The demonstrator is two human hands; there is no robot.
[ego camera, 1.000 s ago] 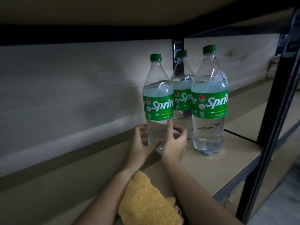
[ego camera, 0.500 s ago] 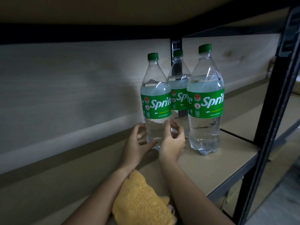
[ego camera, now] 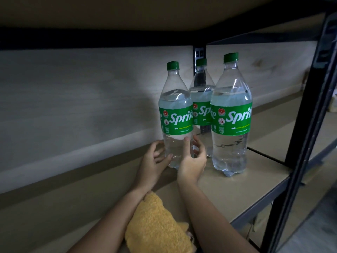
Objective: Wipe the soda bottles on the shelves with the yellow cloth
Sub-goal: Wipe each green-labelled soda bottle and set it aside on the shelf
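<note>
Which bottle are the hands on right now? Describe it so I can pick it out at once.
On the wooden shelf board, three Sprite bottles stand near the black upright. The one being handled is the leftmost bottle, at the front. Only it has the left hand and right hand at its clear base, below the green label; the yellow cloth lies between the forearms.

dim light | bright patch mid-frame | dark, bowed edges
</note>
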